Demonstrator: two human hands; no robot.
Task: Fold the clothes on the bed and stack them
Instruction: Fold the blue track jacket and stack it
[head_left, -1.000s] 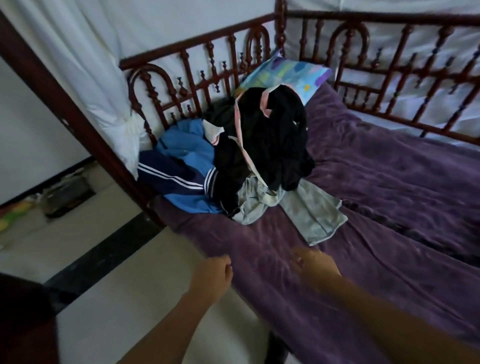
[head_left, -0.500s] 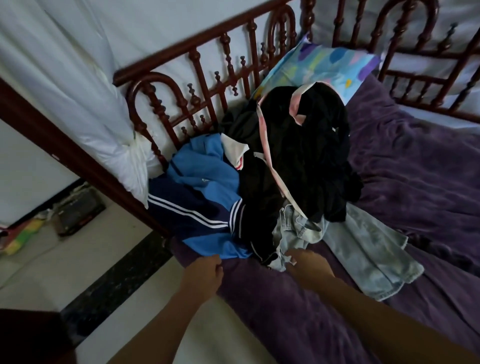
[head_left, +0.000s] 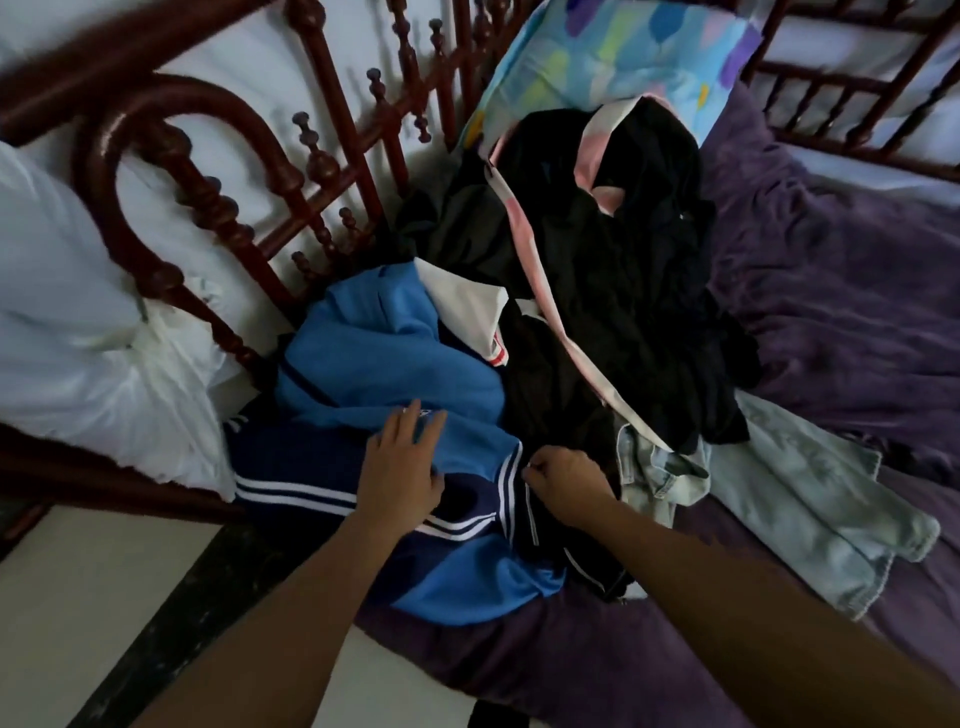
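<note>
On the purple bed, unfolded clothes sit heaped at the corner by the wooden rail; nothing is folded or stacked yet. The blue jacket with navy panels and white stripes is nearest, at the bed's edge. Black clothes with a pink-white strip lie beside and partly over it. A pale denim piece sticks out from under the black ones. A patterned pillow is behind the heap.

The left hand lies flat on the jacket with its fingers straight and spread. The right hand has curled fingers and looks to pinch the jacket's striped edge where it meets black fabric; exact hold is hard to see.

Risks:
- The heap is tangled, so lifting the jacket could drag the black clothes and denim along.
- The jacket's lower part is at the mattress edge, so a loose one-point pinch could let it slide to the floor.
- A sleeve may snag on the rail spindles.

Writing: a small white mark shows on the jacket by the left fingertips but is unreadable. No brand is legible anywhere.
</note>
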